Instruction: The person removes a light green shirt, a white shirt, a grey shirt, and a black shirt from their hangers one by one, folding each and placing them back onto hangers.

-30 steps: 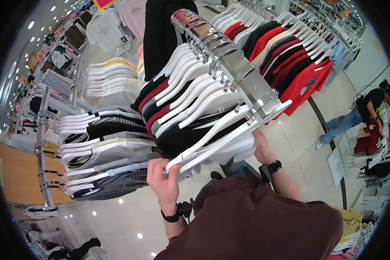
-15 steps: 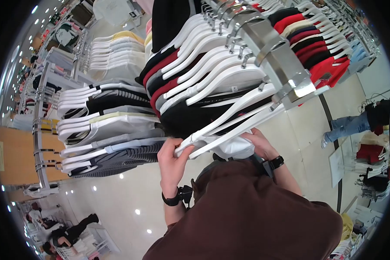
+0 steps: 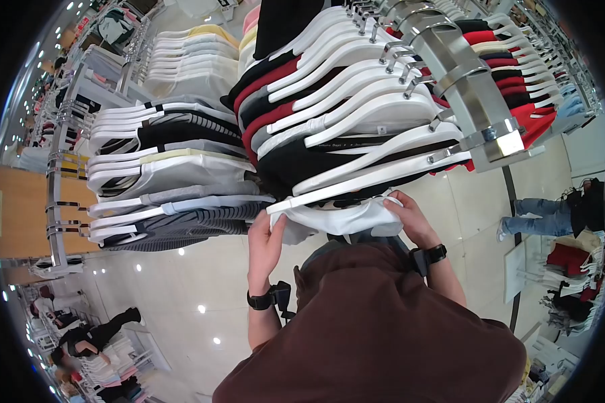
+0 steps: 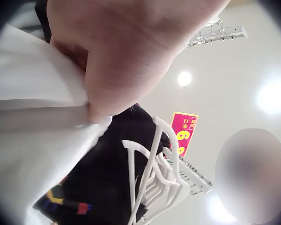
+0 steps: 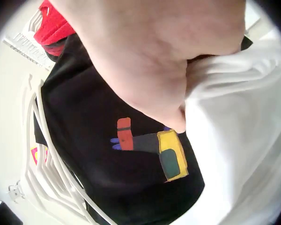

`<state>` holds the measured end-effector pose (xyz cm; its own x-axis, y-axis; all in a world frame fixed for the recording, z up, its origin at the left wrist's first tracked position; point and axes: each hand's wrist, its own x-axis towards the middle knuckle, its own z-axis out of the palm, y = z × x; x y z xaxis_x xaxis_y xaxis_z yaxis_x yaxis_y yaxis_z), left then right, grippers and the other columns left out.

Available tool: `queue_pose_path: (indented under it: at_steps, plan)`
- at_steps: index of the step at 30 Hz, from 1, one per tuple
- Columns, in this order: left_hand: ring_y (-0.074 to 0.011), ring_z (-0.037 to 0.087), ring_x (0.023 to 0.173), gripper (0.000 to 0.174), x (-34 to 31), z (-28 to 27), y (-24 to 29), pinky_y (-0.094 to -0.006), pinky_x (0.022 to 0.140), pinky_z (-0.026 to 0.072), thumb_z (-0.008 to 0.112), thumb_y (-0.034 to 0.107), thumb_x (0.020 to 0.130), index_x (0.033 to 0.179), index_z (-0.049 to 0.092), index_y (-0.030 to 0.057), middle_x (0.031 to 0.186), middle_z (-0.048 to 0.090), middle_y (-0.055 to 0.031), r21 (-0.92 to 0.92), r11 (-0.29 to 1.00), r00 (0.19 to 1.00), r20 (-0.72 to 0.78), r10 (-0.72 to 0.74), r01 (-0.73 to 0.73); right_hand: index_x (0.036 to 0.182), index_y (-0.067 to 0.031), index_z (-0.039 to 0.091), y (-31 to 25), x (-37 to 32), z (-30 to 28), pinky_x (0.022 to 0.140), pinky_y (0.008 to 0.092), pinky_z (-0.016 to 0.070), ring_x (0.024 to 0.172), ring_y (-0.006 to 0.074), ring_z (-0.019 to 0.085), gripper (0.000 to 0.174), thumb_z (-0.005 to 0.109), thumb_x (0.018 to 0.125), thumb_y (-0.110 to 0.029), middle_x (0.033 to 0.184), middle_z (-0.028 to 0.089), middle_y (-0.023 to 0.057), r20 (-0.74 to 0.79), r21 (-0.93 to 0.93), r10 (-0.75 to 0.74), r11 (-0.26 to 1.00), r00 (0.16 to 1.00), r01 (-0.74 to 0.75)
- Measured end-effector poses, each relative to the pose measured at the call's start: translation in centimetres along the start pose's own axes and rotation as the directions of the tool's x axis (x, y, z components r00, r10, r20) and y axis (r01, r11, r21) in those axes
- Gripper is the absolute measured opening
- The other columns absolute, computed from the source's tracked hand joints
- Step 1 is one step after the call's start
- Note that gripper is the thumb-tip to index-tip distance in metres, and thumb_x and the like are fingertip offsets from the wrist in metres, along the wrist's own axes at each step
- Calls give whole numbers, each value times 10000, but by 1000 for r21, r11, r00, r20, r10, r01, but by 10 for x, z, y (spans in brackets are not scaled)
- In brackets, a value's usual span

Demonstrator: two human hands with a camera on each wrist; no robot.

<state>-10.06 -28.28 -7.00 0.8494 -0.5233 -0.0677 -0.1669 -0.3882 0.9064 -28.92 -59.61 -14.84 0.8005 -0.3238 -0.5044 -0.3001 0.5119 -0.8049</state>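
A white shirt point(image 3: 346, 216) is stretched between my two hands, below the front white hanger point(image 3: 370, 180) on the rack. My left hand point(image 3: 265, 242) pinches its left edge right at that hanger's left end, thumb toward me. My right hand point(image 3: 410, 218) pinches the shirt's right edge between thumb and fingers. In both wrist views the thumb presses on the white cloth, while most of the other fingers are hidden. Just behind hangs a black shirt point(image 5: 98, 108) with a red, yellow and grey print.
The metal rail's square end point(image 3: 497, 141) juts out above my right hand. Striped and pale shirts point(image 3: 202, 221) hang on a lower rack to the left. At the right a person in jeans point(image 3: 538, 225) stands near another rack. A red price sign point(image 4: 184, 133) hangs beyond.
My head view has shifted, putting the rail higher and farther right. My left hand has gone from gripping the hanger ends to pinching the shirt. The right hand now visibly draws the cloth out.
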Motion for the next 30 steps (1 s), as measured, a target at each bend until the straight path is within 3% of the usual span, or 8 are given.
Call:
queue_pose_path:
  at_steps: [3,5,11,14,17,20,25,30]
  plan:
    - [-116,549,820,241,-6,4,-23,-301,743,453,616,198,1054,1136,707,-10,849,640,-58,-8,993,988,-102,114,-116,1131,-78,612,2,0,-7,802,290,558,910,116,680,201,716,1009,-200,1040,699,26,17,83,57,995,998,-58]
    - [-114,568,871,275,-12,0,-25,-297,782,464,593,226,1074,1151,710,-11,910,672,-44,-224,967,992,-6,-127,122,1164,-77,611,-5,-3,-9,838,308,564,940,139,690,231,725,1000,-192,1063,704,36,3,124,82,989,997,-82]
    - [-87,561,893,314,-27,-13,-17,-279,820,471,562,257,1095,1141,673,-33,974,682,-22,-308,937,986,66,-150,163,1279,-71,609,-19,-16,-19,964,359,549,1078,201,682,416,796,931,-201,1155,697,66,-40,275,80,959,996,-66]
    - [-77,552,875,254,-32,-23,-20,-264,808,463,585,221,1082,1121,661,-17,960,676,-20,-301,924,967,165,-192,235,1348,-60,620,-32,-25,-25,973,329,529,1120,182,656,560,844,852,-195,1206,674,57,244,136,43,988,969,-78]
    - [-63,535,890,183,-38,-25,-26,-246,819,442,632,164,1053,1161,624,17,989,665,0,-284,903,927,289,-239,321,1340,-45,643,-46,-40,-19,978,318,528,1127,180,651,592,865,822,-228,1246,664,46,266,-75,85,995,960,-67]
    - [-59,539,837,221,-44,-24,-22,-235,776,452,648,127,1033,1228,650,23,925,658,10,-364,819,878,357,-318,444,1373,-41,636,-43,-49,-22,960,304,523,1112,158,644,553,817,860,-140,1231,673,50,241,-93,103,992,965,-83]
    - [-52,568,839,393,-52,-29,-33,-231,758,462,655,125,1030,1410,618,36,958,685,19,-115,899,743,611,-271,423,1387,-40,630,-34,-61,-36,870,257,529,1021,113,658,459,729,940,-72,1167,684,30,206,-59,178,984,962,-170]
    - [-47,503,735,274,-59,-23,-42,-250,667,425,678,169,1021,1259,669,34,806,605,40,-50,901,692,660,-293,430,1302,-45,663,-20,-69,-40,842,246,531,980,87,651,284,630,1024,-95,1109,674,5,252,-8,207,977,945,-211]
